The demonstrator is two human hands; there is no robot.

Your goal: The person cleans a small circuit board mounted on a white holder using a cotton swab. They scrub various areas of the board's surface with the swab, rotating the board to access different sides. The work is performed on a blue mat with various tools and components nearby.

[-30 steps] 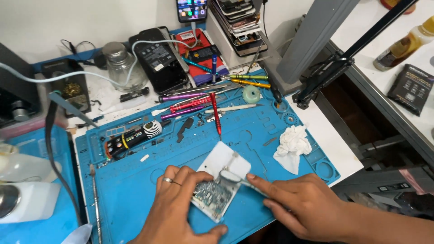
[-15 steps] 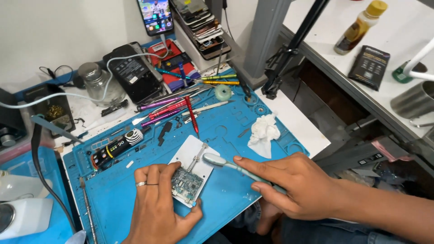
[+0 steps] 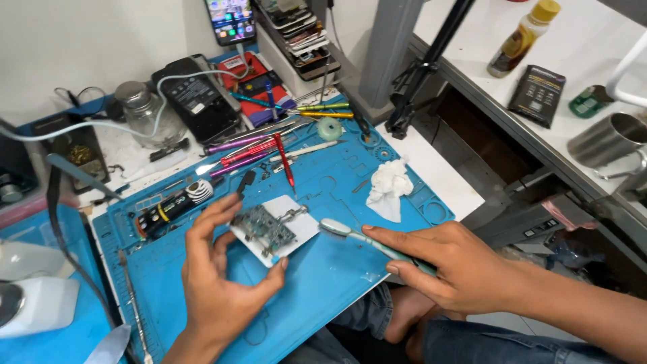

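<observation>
Since the earlier frame, the left hand (image 3: 219,280) has turned the white holder plate (image 3: 273,230) with its circuit board (image 3: 264,226), fingers spread around the plate's edges at the blue mat's (image 3: 317,276) centre. At three o'clock of it, the right hand (image 3: 445,266) pinches a toothbrush (image 3: 360,236), bristles just beside the plate.

Light was bright and even, daylight-white, with no harsh source in view. The white wall (image 3: 87,40) at far left and the white shelf (image 3: 593,40) at far right were close to washed out. Soft, short shadows sat under the left hand (image 3: 216,276) and right hand (image 3: 445,263) on the blue mat (image 3: 323,269). Faint glare showed on the glass jar (image 3: 145,111) and steel cup (image 3: 606,141). Centre was sharp; the near-left corner was blurred, and lines bowed at the edges.
</observation>
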